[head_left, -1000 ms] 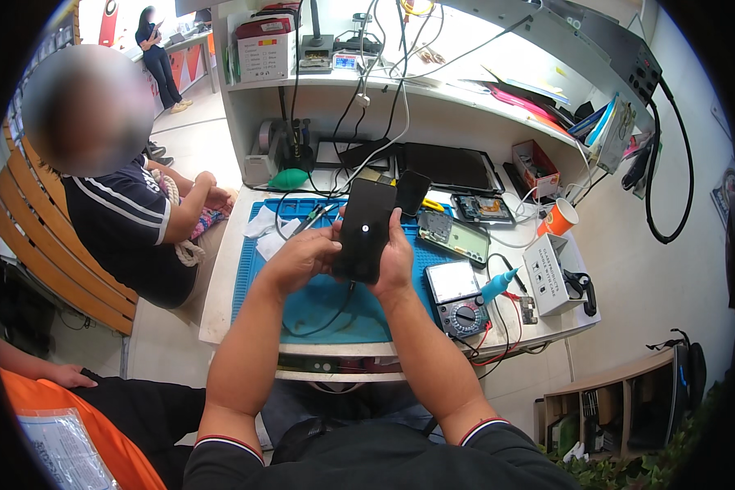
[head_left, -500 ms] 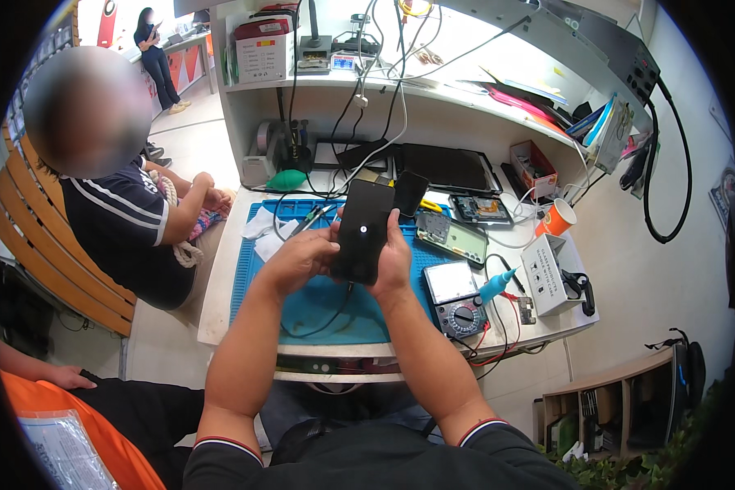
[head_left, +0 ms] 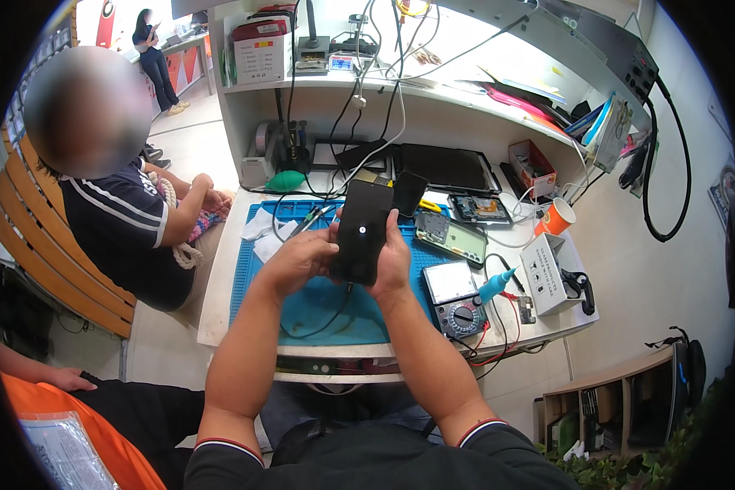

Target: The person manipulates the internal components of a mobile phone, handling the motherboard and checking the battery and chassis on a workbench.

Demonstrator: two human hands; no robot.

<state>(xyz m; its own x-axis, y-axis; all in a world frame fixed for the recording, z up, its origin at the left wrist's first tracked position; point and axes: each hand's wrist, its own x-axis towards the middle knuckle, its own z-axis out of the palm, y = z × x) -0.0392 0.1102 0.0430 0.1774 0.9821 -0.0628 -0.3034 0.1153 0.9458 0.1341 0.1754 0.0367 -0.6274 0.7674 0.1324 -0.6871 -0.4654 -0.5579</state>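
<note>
Between my two hands I hold a black smartphone [head_left: 361, 245] upright above a blue work mat [head_left: 327, 314]. Its screen is dark with a small white mark at the middle. My left hand [head_left: 305, 257] grips the phone's left edge, fingers behind it. Along the right edge my right hand [head_left: 392, 263] is closed, thumb at the upper side. A dark cable [head_left: 349, 299] runs from the phone's lower end down onto the mat. Just behind the phone lies a second dark phone [head_left: 410, 192]. White tissue [head_left: 271, 240] and a pen-like tool [head_left: 309, 217] lie left of it.
Right of the mat are an analog multimeter [head_left: 459, 306], a blue dropper bottle [head_left: 496, 286], an opened phone body [head_left: 449, 237], a white box [head_left: 550, 276] and an orange cup [head_left: 557, 217]. A green blower bulb [head_left: 286, 181] sits at back left. A seated person [head_left: 122, 220] is at left.
</note>
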